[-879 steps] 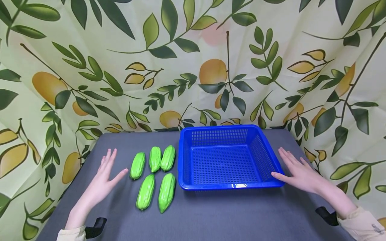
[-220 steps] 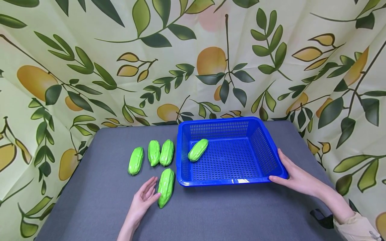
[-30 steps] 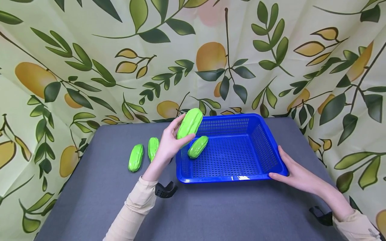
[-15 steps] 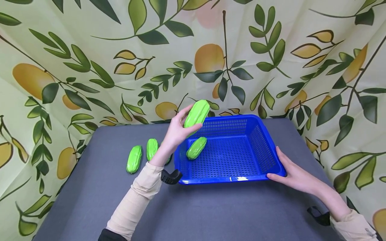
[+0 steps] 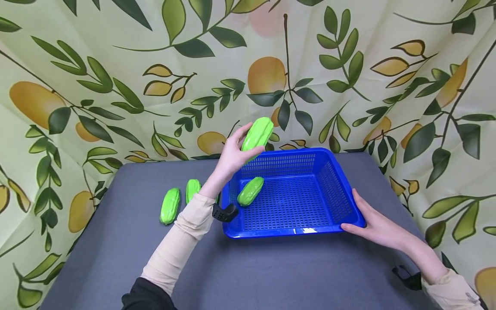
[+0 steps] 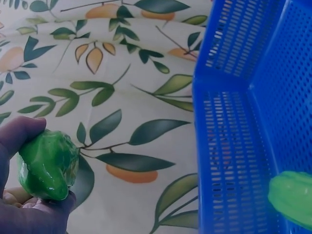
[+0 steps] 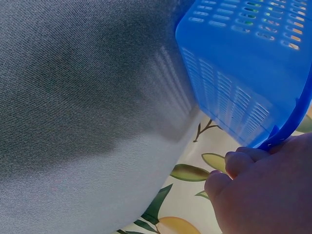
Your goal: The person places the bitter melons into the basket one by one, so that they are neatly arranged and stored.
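My left hand (image 5: 231, 154) holds a bright green bitter melon (image 5: 257, 134) between thumb and fingers, raised over the back left corner of the blue plastic basket (image 5: 294, 232). In the left wrist view, the end of the held bitter melon (image 6: 46, 168) points toward the camera, left of the basket wall (image 6: 214, 146). Another bitter melon (image 5: 250, 191) lies inside the basket, against its left side. My right hand (image 5: 377, 224) grips the basket's right rim near the front corner, thumb on the front edge; the right wrist view shows its curled fingers (image 7: 239, 163) at the rim.
On the grey-covered table (image 5: 271, 275), left of the basket, lie a bitter melon (image 5: 169, 206) and a second bitter melon (image 5: 192, 189) partly behind my left forearm. One more is mostly hidden there. A leaf-and-fruit patterned cloth (image 5: 217, 103) hangs along the back and sides.
Over the last second, my left hand lifts its bitter melon slightly up and rightward. Since the first frame, one bitter melon has gone into the basket and my right hand has taken hold of its rim.
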{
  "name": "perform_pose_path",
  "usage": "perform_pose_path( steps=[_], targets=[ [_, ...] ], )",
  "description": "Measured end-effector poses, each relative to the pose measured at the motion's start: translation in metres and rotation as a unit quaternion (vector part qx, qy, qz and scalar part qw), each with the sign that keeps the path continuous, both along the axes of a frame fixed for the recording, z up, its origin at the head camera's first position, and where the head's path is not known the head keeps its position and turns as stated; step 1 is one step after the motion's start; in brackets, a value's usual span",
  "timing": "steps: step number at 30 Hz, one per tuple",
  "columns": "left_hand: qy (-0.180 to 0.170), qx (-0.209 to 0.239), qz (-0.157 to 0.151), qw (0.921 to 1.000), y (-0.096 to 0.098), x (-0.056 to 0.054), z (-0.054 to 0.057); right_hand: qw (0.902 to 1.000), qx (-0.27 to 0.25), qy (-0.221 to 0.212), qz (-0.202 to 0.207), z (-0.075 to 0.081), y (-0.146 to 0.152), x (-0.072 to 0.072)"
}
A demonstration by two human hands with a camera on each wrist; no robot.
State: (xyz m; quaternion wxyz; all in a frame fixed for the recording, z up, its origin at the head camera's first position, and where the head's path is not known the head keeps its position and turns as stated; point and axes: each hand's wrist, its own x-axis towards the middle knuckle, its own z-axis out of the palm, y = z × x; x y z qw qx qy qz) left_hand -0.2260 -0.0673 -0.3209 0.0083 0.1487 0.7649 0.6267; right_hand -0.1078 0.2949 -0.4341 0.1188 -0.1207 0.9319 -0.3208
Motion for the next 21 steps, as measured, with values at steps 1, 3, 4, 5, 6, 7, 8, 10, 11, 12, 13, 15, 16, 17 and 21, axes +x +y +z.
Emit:
perform_pose_path(
  steps=[1,3,4,5,6,7,8,10,11,12,13,15,16,17,21],
  targets=[
    [0.0,0.002,-0.001,1.0,0.001,-0.001,0.0,1.0,0.0,0.0,0.0,0.0,0.0,0.0],
    [-0.003,0.005,-0.005,1.0,0.004,-0.003,-0.001,1.0,-0.003,0.001,0.001,-0.001,0.0,0.0],
    [-0.004,0.005,-0.008,0.9999,0.005,-0.004,-0.002,1.0,-0.004,0.001,0.001,-0.001,0.0,0.0],
    [-0.005,0.006,-0.011,0.9999,0.007,-0.005,-0.004,1.0,-0.003,0.0,0.0,-0.001,0.0,0.0],
    [-0.008,0.006,-0.014,0.9999,0.009,-0.006,-0.005,1.0,-0.003,0.0,0.0,-0.001,0.0,0.0],
    [-0.01,0.006,-0.017,0.9998,0.011,-0.007,-0.007,1.0,-0.003,0.0,0.001,-0.001,0.0,0.0],
    [-0.011,0.004,-0.019,0.9997,0.014,-0.008,-0.009,1.0,-0.003,0.0,0.001,0.0,0.0,0.0],
    [-0.014,0.001,-0.025,0.9996,0.019,-0.011,-0.012,1.0,0.0,0.0,-0.001,0.0,0.0,0.0],
    [-0.015,-0.002,-0.028,0.9995,0.022,-0.012,-0.013,1.0,0.0,0.0,0.0,0.0,0.0,0.0],
    [-0.015,-0.004,-0.031,0.9994,0.024,-0.012,-0.013,1.0,0.0,0.002,0.0,0.0,0.0,0.0],
    [-0.014,-0.006,-0.035,0.9993,0.026,-0.013,-0.014,1.0,0.0,0.002,0.001,0.0,0.0,0.001],
    [-0.014,-0.009,-0.041,0.999,0.03,-0.015,-0.015,1.0,0.0,0.002,-0.001,0.0,-0.001,0.001],
    [-0.013,-0.01,-0.043,0.9989,0.032,-0.016,-0.016,1.0,-0.001,0.001,-0.001,-0.001,-0.001,0.001],
    [-0.01,-0.013,-0.045,0.9988,0.034,-0.017,-0.017,1.0,-0.002,0.001,0.0,0.0,-0.001,0.001],
    [-0.009,-0.033,-0.054,0.998,0.038,-0.021,-0.024,1.0,-0.002,-0.001,-0.002,0.001,-0.001,0.001]
  ],
)
